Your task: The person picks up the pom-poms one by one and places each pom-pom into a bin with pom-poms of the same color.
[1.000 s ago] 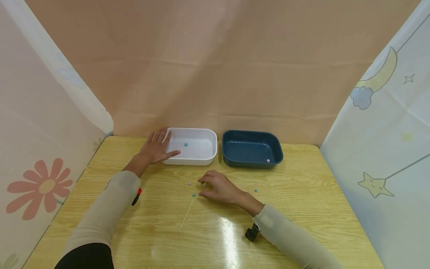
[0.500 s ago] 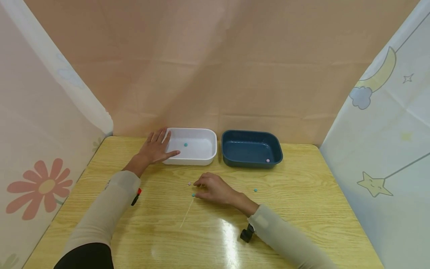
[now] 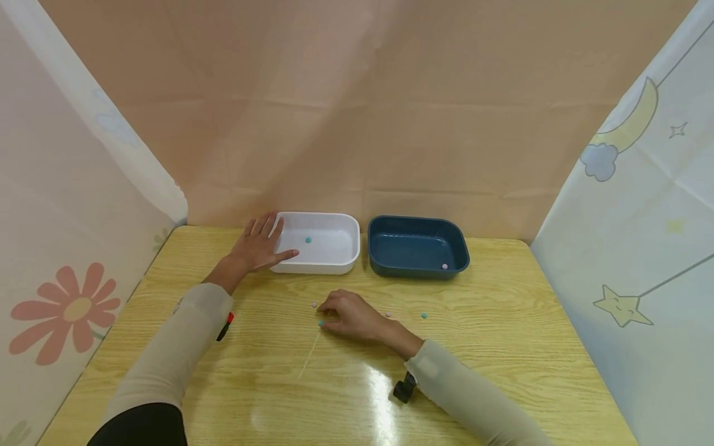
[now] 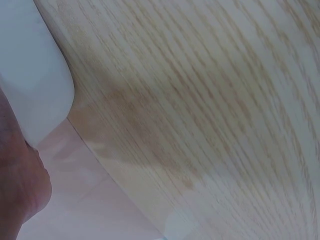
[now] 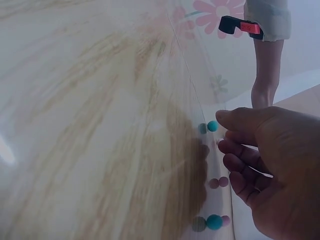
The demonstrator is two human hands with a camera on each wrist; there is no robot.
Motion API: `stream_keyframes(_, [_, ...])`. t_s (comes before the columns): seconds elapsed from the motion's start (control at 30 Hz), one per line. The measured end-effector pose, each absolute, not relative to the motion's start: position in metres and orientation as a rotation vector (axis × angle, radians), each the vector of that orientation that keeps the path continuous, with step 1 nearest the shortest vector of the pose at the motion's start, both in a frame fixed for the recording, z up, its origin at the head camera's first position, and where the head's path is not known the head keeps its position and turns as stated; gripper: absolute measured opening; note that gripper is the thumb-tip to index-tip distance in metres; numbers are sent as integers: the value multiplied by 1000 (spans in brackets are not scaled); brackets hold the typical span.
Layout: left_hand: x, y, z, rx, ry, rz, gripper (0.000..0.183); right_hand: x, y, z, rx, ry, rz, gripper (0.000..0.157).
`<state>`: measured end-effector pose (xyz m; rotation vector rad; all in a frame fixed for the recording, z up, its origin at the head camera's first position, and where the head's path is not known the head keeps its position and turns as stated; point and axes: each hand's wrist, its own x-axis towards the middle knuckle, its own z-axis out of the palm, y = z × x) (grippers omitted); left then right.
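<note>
My left hand [image 3: 256,244] rests with spread fingers on the left end of a white tray [image 3: 346,244]; a teal bead [image 3: 308,240] lies inside it. Low over the table, my right hand [image 3: 354,317] bends its fingers loosely. Its thumb tip is beside a small teal ball [image 5: 212,126], and I cannot tell whether they touch. A pink bead [image 3: 314,305] lies just past the fingertips. Behind the right hand sit another pink bead [image 3: 388,314] and a second teal bead [image 3: 424,316]. In the left wrist view, the left hand [image 4: 22,175] shows only in part, against the white tray.
A dark blue tray [image 3: 415,272] stands right of the white one, with a pink bead [image 3: 444,266] in it. Printed sheets close off both sides, and a plain tan backdrop [image 3: 357,124] hangs behind the wooden table [image 3: 268,384].
The right hand has shifted a little left, toward the near teal bead. A pink bead that it hid now shows by the wrist. The left hand has stayed put.
</note>
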<state>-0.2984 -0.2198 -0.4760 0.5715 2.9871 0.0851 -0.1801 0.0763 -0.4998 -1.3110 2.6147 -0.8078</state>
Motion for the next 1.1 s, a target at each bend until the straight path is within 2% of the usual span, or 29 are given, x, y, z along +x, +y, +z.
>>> stream_keyframes(1.1, [-297,-220,-475,564,2975,107,107,-179,71,-507,-1348,2643,-756,7])
